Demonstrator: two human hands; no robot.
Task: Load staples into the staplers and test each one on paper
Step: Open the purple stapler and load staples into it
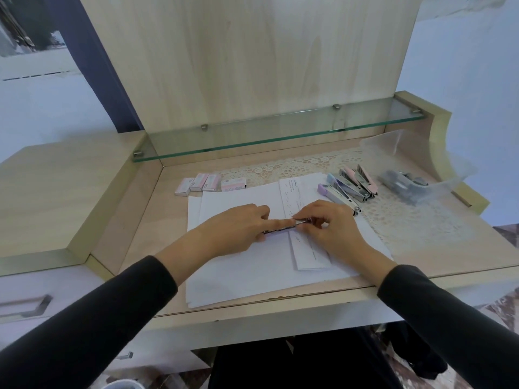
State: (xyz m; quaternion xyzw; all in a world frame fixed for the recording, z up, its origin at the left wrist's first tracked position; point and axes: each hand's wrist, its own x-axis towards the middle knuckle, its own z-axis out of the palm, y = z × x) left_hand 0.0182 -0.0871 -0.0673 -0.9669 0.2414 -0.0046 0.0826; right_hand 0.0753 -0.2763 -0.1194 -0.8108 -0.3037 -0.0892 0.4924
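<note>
A small metal stapler (283,226) lies low over the white paper sheets (252,265), mostly hidden between both hands. My left hand (236,228) grips its left part, forefinger stretched along the top. My right hand (331,223) pinches its right end, over a folded paper strip (309,254) marked with staples. Several pastel staplers (349,183) lie opened out at the right on the lace mat. Several pink staple boxes (209,183) stand in a row behind the sheets.
A clear plastic tub (412,175) with more grey staplers sits at the far right on the lace mat (398,220). A glass shelf (280,133) runs along the back. The desk's raised wooden side (64,197) is on the left.
</note>
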